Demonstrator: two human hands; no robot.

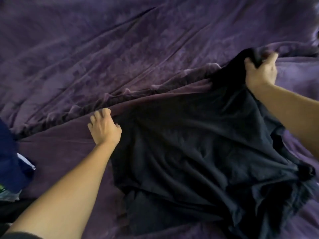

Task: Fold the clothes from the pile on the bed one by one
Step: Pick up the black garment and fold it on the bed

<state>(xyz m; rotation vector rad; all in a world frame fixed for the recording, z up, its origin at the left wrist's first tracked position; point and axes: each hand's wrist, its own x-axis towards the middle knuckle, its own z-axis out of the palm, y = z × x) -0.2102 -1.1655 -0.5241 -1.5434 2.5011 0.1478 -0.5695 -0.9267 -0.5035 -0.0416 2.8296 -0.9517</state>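
Right hand (261, 71) fingers clenched on black garment (189, 152), left hand (103, 129) fingers curled — hold unclear

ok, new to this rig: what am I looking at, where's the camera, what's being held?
No robot: these are a person's bare hands, filmed by one wide-angle camera worn on the head, looking forward and down. A purple bedcover fills the view, with a dark garment spread on it. The right hand grips a bunched far end of the garment. The left hand sits at its left edge, fingers curled; whether it pinches the cloth is unclear. Blue clothes show at the picture's left edge.
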